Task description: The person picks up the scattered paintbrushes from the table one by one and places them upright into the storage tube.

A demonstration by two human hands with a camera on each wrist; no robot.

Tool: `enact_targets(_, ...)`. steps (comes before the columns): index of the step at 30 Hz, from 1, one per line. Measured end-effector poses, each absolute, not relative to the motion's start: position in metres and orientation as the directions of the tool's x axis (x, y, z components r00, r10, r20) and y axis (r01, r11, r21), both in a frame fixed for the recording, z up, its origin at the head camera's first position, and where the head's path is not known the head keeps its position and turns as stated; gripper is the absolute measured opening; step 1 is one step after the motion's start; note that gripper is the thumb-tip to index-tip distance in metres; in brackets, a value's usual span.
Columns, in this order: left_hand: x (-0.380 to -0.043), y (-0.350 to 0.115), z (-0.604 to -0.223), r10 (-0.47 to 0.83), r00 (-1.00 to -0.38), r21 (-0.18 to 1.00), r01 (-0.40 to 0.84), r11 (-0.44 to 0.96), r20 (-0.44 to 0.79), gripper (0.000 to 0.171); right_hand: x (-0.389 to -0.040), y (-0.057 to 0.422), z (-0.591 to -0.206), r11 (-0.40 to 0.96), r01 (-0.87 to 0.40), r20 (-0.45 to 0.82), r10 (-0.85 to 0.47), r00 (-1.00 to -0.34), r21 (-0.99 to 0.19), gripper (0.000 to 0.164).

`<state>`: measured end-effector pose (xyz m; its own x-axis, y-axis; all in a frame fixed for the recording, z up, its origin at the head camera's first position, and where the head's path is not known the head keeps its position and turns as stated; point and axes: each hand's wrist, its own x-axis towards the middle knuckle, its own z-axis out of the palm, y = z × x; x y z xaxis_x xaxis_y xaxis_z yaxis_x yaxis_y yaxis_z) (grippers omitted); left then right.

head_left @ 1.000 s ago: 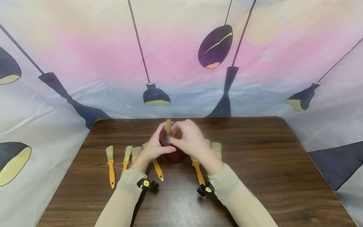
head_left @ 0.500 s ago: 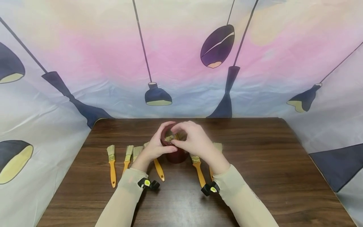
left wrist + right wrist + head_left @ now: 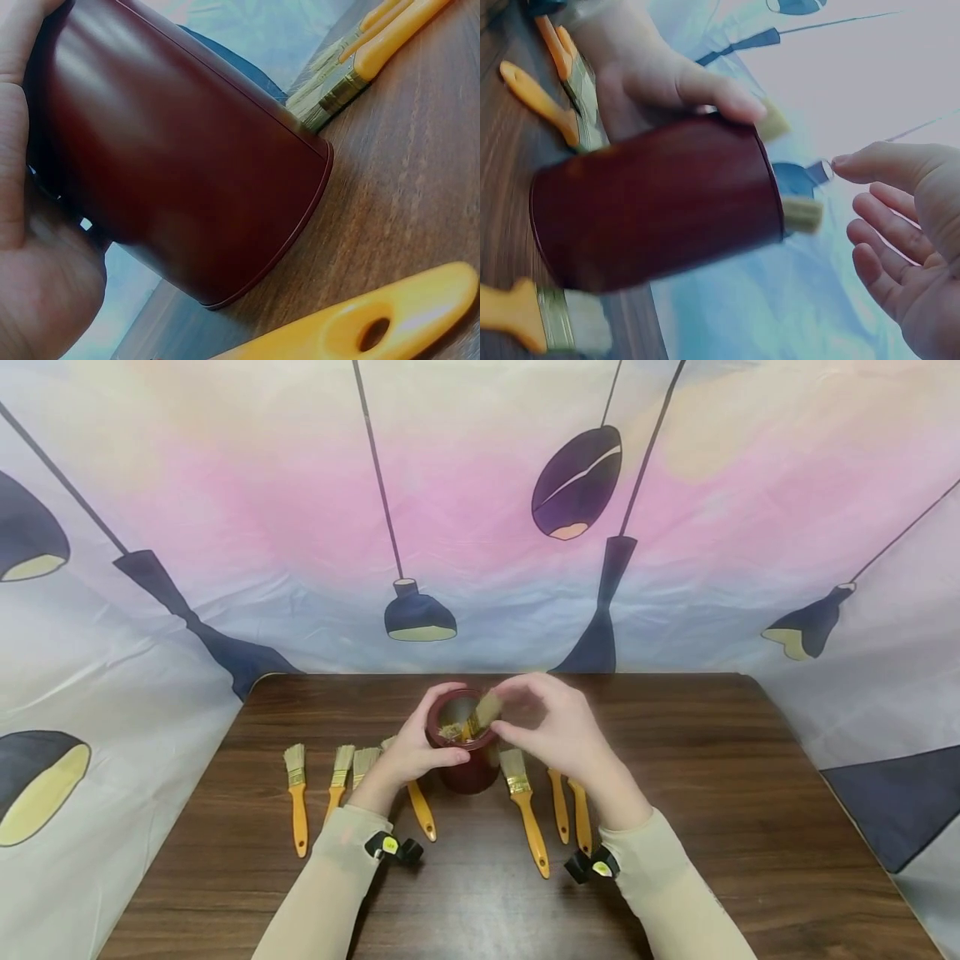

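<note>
My left hand (image 3: 408, 747) grips the dark red cylindrical cup (image 3: 471, 774), thumb across its front near the rim and fingers behind. The cup stands upright on the wooden table. Inside it are paintbrushes, bristles up: one flat paintbrush (image 3: 487, 710) leans against the right side of the rim, and another brush (image 3: 450, 732) sits lower at the left. My right hand (image 3: 566, 731) hovers at the cup's right, thumb and fingers spread. In the right wrist view, a gap separates that hand (image 3: 922, 247) from the bristles (image 3: 802, 214), and it holds nothing.
Left of the cup lie several yellow-handled paintbrushes, the outermost brush (image 3: 297, 810) apart from the others. On the right are a wide paintbrush (image 3: 531, 818) and two more handles (image 3: 581, 818), partly hidden by my right hand. A printed cloth backdrop (image 3: 480, 643) hangs behind the table.
A brush held by my right hand went down into the cup and out of its fingers. The right hand then moved right, off the opening. The left hand keeps its hold.
</note>
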<state>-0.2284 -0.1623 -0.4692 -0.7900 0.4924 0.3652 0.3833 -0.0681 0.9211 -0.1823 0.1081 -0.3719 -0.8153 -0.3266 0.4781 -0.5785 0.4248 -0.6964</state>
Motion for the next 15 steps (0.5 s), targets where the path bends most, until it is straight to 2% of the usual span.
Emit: enact_targets(15,-0.226,-0.168,-0.469,0.493,-0.789,0.918,0.393,-0.054,0.367,0.103,-0.167,0.174,-0.406,0.591,-0.469,0.444,-0.201,-0.873,-0.656,0.044)
